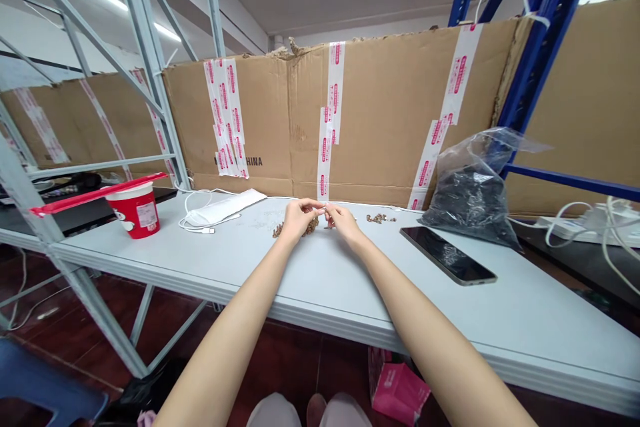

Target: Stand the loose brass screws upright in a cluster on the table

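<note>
My left hand [301,216] and my right hand [341,221] meet over the middle of the grey table [335,275]. Both are closed, with thumbs and fingertips pinched together around something too small to make out. A pile of small brown pieces [311,225] lies under and beside my left hand, partly hidden by it. A smaller group of brown pieces [377,218] is to the right of my right hand. Tiny clear bits [265,219] are scattered left of the pile.
A black phone [449,255] and a clear bag of black material [473,203] sit at the right. On the left are a red cup [134,211] with a red strip across it and a white power strip [227,208] with cables. Cardboard [390,113] stands behind.
</note>
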A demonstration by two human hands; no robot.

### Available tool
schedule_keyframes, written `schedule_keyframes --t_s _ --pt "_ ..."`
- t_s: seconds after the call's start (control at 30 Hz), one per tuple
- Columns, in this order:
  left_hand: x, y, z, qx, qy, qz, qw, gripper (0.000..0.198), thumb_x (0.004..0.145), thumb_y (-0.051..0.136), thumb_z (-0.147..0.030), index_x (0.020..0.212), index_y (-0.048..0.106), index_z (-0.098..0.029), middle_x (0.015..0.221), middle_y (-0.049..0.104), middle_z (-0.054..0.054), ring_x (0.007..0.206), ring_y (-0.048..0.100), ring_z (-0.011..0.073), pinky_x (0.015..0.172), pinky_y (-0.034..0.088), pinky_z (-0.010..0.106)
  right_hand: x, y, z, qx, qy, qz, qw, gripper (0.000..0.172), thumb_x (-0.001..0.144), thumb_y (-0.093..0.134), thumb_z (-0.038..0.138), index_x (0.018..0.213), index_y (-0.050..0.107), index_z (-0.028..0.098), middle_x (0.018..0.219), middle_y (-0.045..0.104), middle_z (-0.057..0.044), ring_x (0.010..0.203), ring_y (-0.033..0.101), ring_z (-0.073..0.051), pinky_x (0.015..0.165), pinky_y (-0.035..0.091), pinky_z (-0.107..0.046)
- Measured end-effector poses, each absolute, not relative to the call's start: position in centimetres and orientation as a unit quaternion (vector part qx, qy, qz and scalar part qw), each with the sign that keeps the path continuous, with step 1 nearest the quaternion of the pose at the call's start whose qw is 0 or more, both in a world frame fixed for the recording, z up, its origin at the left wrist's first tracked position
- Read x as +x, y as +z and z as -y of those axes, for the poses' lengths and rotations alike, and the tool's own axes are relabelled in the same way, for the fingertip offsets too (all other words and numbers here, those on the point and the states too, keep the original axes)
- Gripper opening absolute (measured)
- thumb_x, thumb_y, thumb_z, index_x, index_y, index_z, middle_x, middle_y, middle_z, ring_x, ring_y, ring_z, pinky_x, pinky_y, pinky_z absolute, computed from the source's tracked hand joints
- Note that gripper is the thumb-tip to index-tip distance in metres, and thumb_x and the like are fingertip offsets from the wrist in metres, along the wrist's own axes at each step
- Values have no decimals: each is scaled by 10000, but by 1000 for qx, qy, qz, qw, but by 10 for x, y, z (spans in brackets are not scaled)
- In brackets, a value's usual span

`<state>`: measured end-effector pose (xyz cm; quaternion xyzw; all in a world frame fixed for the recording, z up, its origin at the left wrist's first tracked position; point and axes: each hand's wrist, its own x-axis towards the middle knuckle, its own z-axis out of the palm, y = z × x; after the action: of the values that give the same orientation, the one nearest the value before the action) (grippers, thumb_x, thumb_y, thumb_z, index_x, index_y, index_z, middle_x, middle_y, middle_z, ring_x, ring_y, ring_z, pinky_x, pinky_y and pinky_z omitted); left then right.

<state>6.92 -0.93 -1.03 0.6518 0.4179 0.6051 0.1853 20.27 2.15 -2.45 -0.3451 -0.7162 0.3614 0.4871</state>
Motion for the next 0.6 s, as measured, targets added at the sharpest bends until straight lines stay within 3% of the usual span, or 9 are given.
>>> schedule_keyframes --t_s 0.33,0.47,0.6 --pt "70 -11 9 638 611 -420 209 189 592 681 -291 715 693 -148 627 622 21 536 440 88 534 337 229 202 -22 -16 -345 390 701 487 492 756 357 612 567 454 168 554 466 9 477 416 -84 532 371 -231" --pt "69 -8 10 618 624 -421 228 203 577 688 -289 714 688 -139 638 631 32 551 460 97 548 349 234 202 -15 -6 -309 414 712 475 441 749 388 590 665 487 169 639 496 5 496 429 -79 529 363 -227" --pt "69 -7 12 616 625 -420 231 206 569 691 -291 707 687 -138 641 633 35 567 473 103 557 359 235 202 -15 -5 -293 407 722 477 406 746 405 578 666 455 184 598 449 28 502 406 -84 524 348 -224"
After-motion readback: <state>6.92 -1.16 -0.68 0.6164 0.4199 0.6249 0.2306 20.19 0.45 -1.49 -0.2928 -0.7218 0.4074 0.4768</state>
